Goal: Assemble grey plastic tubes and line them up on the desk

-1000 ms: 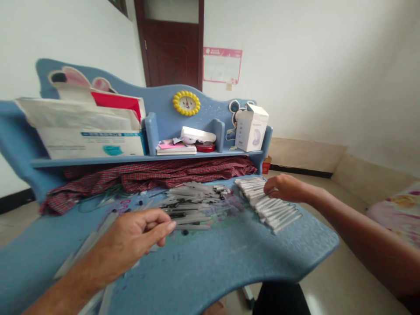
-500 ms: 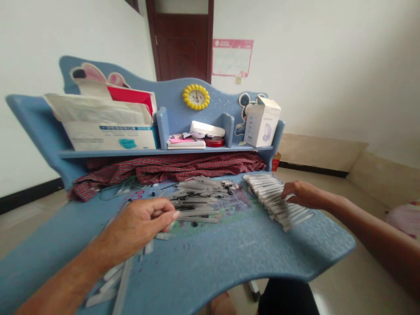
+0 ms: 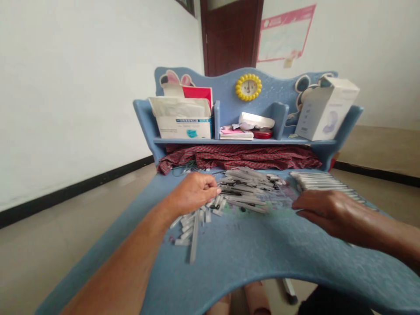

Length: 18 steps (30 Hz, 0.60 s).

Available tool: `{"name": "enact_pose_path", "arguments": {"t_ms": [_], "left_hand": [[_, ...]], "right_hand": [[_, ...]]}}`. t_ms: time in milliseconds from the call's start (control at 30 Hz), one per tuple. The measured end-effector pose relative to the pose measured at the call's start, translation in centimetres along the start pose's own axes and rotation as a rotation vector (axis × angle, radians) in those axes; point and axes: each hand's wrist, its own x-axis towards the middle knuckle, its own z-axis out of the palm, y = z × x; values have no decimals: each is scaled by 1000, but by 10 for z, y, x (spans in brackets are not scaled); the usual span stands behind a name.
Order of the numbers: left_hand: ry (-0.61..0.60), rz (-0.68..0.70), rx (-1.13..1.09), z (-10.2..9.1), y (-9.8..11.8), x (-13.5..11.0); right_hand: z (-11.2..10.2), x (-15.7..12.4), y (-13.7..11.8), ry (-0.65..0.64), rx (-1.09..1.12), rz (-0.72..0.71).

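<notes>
My left hand (image 3: pixel 197 192) is closed in a pinch beside a heap of pen parts; anything between thumb and fingers is too small or hidden to make out. Loose clear pen caps (image 3: pixel 187 229) lie below it on the blue desk. To its right spreads the pile of translucent pen barrels (image 3: pixel 246 179), mixed with black pieces. My right hand (image 3: pixel 321 214) hovers over the near side of a row of white pens (image 3: pixel 323 180), partly covering it. Its fingers stretch leftward with a narrow gap at the thumb, and I see nothing held in them.
Behind the parts, a red checked cloth (image 3: pixel 243 156) lies under the desk's shelf (image 3: pixel 197 141). On the shelf stand a mask box (image 3: pixel 183 127), a white carton (image 3: pixel 324 109) and a red round tin (image 3: pixel 262 134). The desk's front edge (image 3: pixel 256 276) curves inward.
The view has swung left, so the desk appears farther right. My right hand has come off the top of the pen row, toward its near left side. My left hand stays pinched beside the heap.
</notes>
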Motion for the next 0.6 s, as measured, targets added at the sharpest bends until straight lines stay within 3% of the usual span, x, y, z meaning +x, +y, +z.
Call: {"name": "enact_pose_path", "arguments": {"t_ms": [67,167,367,600], "left_hand": [[2,13,10,1,-2,0],[9,28,35,2,-3,0],[25,51,73,3,-7,1],[22,69,121,4,-9,-1]], "right_hand": [[11,19,-37,-177,-115,-162],[33,44,-81,-293,-169,-293],[79,78,-135,-275,-206,-544],[102,95,-156,-255,-272,-555]]}}
